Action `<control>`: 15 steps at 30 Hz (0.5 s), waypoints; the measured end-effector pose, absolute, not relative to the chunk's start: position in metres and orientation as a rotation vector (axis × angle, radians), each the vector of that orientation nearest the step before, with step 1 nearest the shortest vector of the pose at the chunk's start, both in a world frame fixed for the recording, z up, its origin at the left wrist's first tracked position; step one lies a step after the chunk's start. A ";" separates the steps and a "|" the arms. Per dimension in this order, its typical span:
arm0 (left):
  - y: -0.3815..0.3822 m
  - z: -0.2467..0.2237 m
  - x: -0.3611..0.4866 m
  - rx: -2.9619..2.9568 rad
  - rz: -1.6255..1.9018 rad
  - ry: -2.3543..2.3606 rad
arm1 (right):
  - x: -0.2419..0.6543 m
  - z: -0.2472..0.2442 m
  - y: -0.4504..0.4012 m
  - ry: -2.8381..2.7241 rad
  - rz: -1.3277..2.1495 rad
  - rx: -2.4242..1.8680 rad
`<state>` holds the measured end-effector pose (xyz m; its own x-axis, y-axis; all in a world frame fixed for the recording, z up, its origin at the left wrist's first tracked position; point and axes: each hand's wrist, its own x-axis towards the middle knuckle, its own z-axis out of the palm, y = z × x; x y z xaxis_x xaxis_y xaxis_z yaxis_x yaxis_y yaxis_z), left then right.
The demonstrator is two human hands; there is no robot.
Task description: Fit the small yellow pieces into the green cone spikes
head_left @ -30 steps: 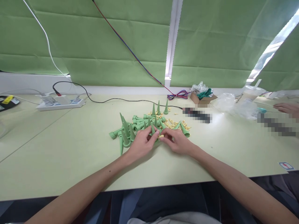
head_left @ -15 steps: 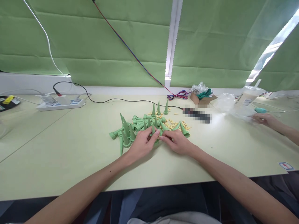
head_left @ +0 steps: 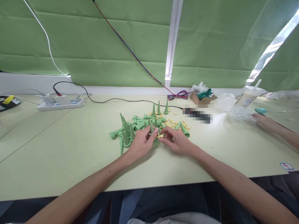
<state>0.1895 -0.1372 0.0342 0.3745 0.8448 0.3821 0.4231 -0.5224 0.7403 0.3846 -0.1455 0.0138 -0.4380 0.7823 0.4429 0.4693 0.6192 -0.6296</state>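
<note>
My left hand [head_left: 144, 140] is closed around a green cone-shaped spike [head_left: 152, 128], pinched between thumb and fingers, its point up. From the spike's side, by the left thumb, a small yellow plastic piece [head_left: 160, 136] sticks out to the right. Around that piece my right hand [head_left: 176, 140] has its thumb and index finger parted, one above and one below, with a small gap visible. Beyond both hands lies a heap of green spikes [head_left: 140, 124], some standing and some on their sides. Loose yellow pieces [head_left: 171, 123] are scattered to the heap's right.
A power strip [head_left: 62, 104] sits at the back left, its black cable running to a blurred dark object [head_left: 197, 115]. Behind are bundled wires [head_left: 178, 95] and a small cardboard box [head_left: 203, 99]. At right, another person's hand [head_left: 266, 121] is near a plastic bag [head_left: 243, 114] and a cup [head_left: 249, 96].
My right thumb and index finger have parted, and the yellow piece between them now shows. The spike in my left hand tilts slightly left. The other person's hand has shifted a little right.
</note>
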 end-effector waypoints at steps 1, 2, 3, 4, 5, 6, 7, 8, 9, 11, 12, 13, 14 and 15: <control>-0.137 0.034 0.190 2.107 1.045 1.090 | 0.385 0.013 -0.146 -2.116 0.543 -0.966; -0.137 0.033 0.190 2.109 1.046 1.091 | 0.385 0.013 -0.146 -2.125 0.537 -0.959; -0.137 0.033 0.190 2.110 1.040 1.093 | 0.385 0.012 -0.146 -2.134 0.528 -0.955; -0.137 0.033 0.190 2.110 1.027 1.093 | 0.385 0.012 -0.146 -2.139 0.521 -0.953; -0.137 0.034 0.190 2.109 1.014 1.093 | 0.385 0.012 -0.146 -2.143 0.516 -0.953; -0.137 0.034 0.190 2.108 1.002 1.093 | 0.385 0.012 -0.145 -2.146 0.514 -0.953; -0.137 0.035 0.190 2.108 0.992 1.092 | 0.385 0.012 -0.145 -2.149 0.513 -0.953; -0.138 0.035 0.190 2.109 0.985 1.091 | 0.385 0.012 -0.145 -2.151 0.512 -0.951; -0.138 0.035 0.190 2.109 0.981 1.093 | 0.385 0.013 -0.146 -2.153 0.511 -0.949; -0.138 0.036 0.190 2.111 0.974 1.092 | 0.385 0.014 -0.146 -2.155 0.511 -0.948; -0.138 0.036 0.190 2.110 0.975 1.092 | 0.385 0.015 -0.147 -2.155 0.511 -0.950; -0.139 0.036 0.190 2.109 0.972 1.092 | 0.384 0.015 -0.147 -2.153 0.511 -0.951; -0.139 0.036 0.190 2.108 0.968 1.092 | 0.384 0.015 -0.147 -2.153 0.512 -0.954; -0.139 0.036 0.190 2.108 0.965 1.091 | 0.384 0.015 -0.147 -2.154 0.512 -0.957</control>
